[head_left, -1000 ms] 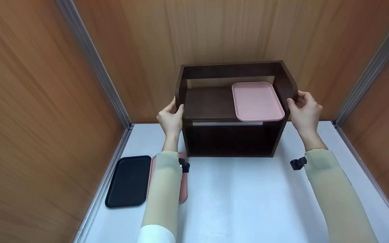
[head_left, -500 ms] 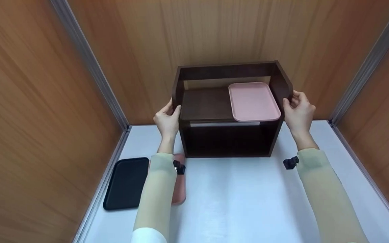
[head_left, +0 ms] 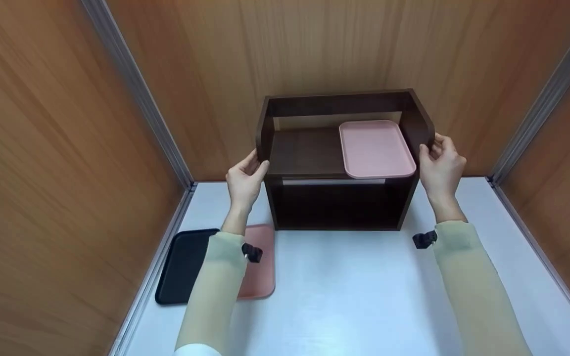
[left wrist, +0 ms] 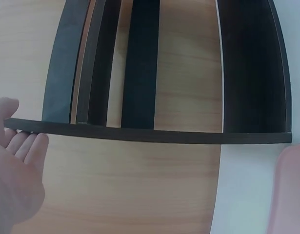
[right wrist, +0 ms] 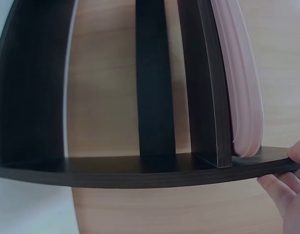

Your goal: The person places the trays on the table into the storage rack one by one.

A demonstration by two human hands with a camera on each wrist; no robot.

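Head view, from left to right: one black tray lies flat on the white bench by the left wall, and one darker pink tray lies just beside it, partly under the left sleeve. The left hand is at the left side panel of the one dark wooden shelf unit; its fingers are nearly straight and loosely spread, thumb at the panel's front edge, not clamped round it. The shelf unit stands upright on the bench against the back wall, with two levels. One pale pink tray lies flat on the right half of its upper shelf. The right hand holds the right side panel, fingers curled behind it and thumb at its front edge. That makes three trays, one shelf unit, two hands.
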